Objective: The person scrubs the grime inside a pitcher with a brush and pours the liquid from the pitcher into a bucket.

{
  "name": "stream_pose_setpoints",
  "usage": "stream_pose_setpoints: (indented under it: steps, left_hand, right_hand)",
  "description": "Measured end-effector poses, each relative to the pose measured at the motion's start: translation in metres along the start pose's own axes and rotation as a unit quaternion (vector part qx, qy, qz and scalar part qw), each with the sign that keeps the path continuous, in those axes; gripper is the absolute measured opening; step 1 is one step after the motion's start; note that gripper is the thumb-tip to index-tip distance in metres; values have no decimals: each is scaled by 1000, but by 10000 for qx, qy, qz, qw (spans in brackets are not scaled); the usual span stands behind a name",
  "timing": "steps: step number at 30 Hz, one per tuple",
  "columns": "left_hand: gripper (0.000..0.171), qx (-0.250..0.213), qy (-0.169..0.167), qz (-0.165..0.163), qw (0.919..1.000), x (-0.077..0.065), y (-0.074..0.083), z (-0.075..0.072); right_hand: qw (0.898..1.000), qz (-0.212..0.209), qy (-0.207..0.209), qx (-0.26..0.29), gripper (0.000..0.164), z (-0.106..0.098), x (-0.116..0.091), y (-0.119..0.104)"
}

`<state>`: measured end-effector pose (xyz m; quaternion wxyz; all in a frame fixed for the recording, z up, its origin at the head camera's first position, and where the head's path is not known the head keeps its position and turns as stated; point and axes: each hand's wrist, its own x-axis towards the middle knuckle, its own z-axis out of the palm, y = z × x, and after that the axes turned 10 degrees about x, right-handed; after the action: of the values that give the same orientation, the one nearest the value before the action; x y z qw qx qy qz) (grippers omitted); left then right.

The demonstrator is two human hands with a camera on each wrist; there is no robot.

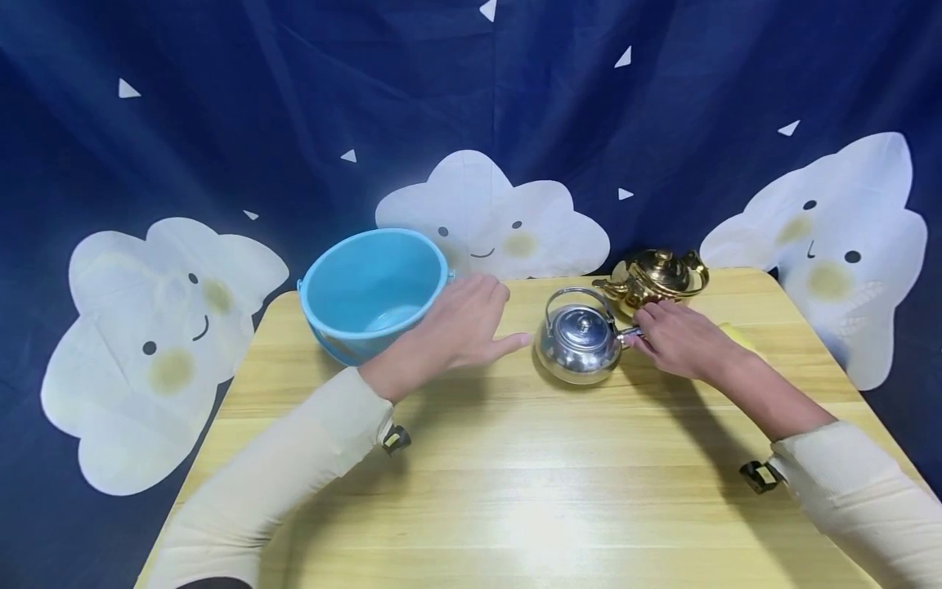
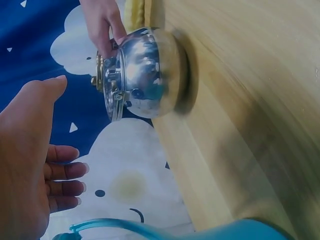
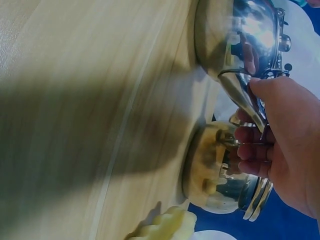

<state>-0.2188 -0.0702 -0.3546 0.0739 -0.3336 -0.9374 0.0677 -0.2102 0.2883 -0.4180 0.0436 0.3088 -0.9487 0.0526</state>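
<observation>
A shiny silver teapot (image 1: 580,353) with a lid and a raised hoop handle stands on the table. My right hand (image 1: 680,339) pinches its spout (image 3: 239,96) between thumb and fingers, on the pot's right side. Just behind that hand sits a gold teapot (image 1: 659,282), close to the back edge. My left hand (image 1: 465,321) is held over the table between a light blue bucket (image 1: 374,282) and the silver teapot. Its thumb points toward the pot and its fingers are relaxed around nothing, as the left wrist view also shows.
A yellow, wavy-edged piece (image 3: 167,225) lies beside the gold teapot, partly behind my right forearm in the head view. The wooden table (image 1: 515,474) ends at a dark blue curtain (image 1: 412,90) printed with smiling clouds.
</observation>
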Motion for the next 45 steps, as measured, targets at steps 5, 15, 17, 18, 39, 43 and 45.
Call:
stream_pose_setpoints:
  steps: [5, 15, 17, 18, 39, 43, 45]
  left_hand:
    - [73, 67, -49, 11, 10000, 5, 6, 6]
    - [73, 240, -55, 153, 9996, 13, 15, 19]
    - [73, 254, -48, 162, 9995, 15, 16, 22]
    - [73, 249, -56, 161, 9995, 16, 16, 23]
    - [69, 58, -312, 112, 9994, 38, 33, 47]
    - [67, 75, -309, 144, 9994, 40, 37, 49]
    - [67, 152, -288, 153, 9994, 41, 39, 52]
  right_hand:
    - [10000, -46, 32, 78, 25, 0, 0, -1]
    - [9995, -59, -61, 292, 22, 1, 2, 0]
    - [9993, -82, -70, 352, 21, 2, 2, -1]
    - [9991, -101, -75, 396, 19, 2, 2, -1]
    - [9961, -651, 190, 560, 12, -2, 5, -1]
    - [9962, -653, 144, 555, 10, -3, 5, -2]
    - [9962, -658, 127, 549, 10, -4, 5, -2]
